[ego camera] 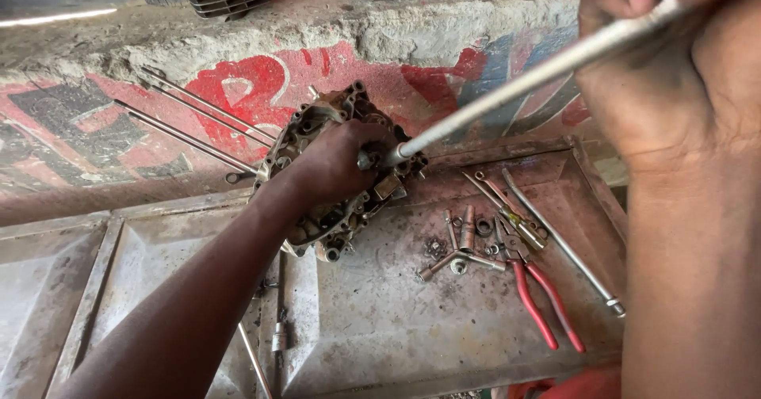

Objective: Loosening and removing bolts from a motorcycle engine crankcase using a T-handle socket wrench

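Head view | left hand (337,161) grips grimy engine case (341,169) | right hand (658,58) clenched on long metal rod (507,90)

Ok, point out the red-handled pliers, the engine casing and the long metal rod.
red-handled pliers (533,297), head view, on the left red handle.
engine casing (317,129), head view, on its upper left rim.
long metal rod (507,90), head view, mid-shaft, between the two hands.

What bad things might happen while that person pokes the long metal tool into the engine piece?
1. The long tool might slip off the engine case and jab the left hand, which grips right beside its tip.
2. The case stands tilted on the tray, held by one hand only, so it may tip.
3. A tipping case could scatter the small parts near the pliers.
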